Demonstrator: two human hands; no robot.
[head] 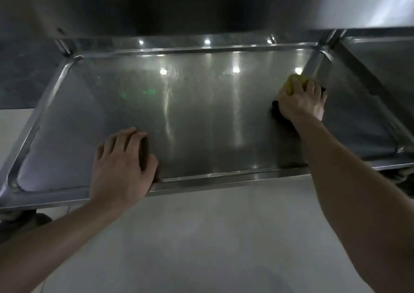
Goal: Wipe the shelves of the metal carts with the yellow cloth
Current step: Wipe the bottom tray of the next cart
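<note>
A shiny metal cart shelf (pixel 201 118) with a raised rim fills the middle of the head view. My right hand (pixel 301 101) presses a bunched yellow cloth (pixel 293 82) onto the shelf near its far right corner; most of the cloth is hidden under my fingers. My left hand (pixel 122 165) rests flat on the shelf's near rim, fingers spread, holding nothing.
An upper shelf (pixel 156 4) of the same cart hangs dark overhead. A second metal cart's shelf (pixel 385 73) adjoins on the right. A cart wheel (pixel 20 221) shows at lower left. Pale floor (pixel 212 236) lies below the near rim.
</note>
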